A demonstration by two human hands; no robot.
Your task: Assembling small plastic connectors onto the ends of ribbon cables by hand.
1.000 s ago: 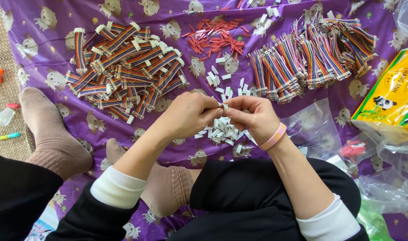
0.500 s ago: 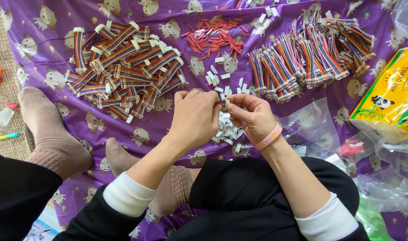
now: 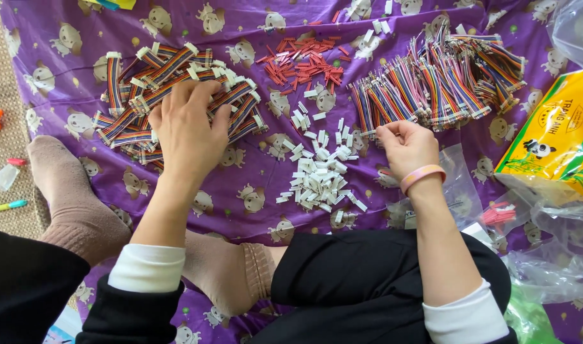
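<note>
The left hand [image 3: 188, 130] lies spread on the finished ribbon-cable pile [image 3: 170, 95], grasping nothing; the right hand [image 3: 407, 148] curls loosely, empty, beside the white connectors [image 3: 320, 172].

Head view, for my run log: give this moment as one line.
left hand: on finished cable pile | right hand: curled, beside loose wire pile | white connectors: between hands

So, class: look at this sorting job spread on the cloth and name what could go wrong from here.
The left hand presses into the pile of finished rainbow ribbon cables; dragging it may scatter or tangle them. The white connector housings lie loose beside the red pieces, so a sweep of the right hand could mix them. The purple cloth is wrinkled, so small parts may slip into folds or under the leg.
</note>
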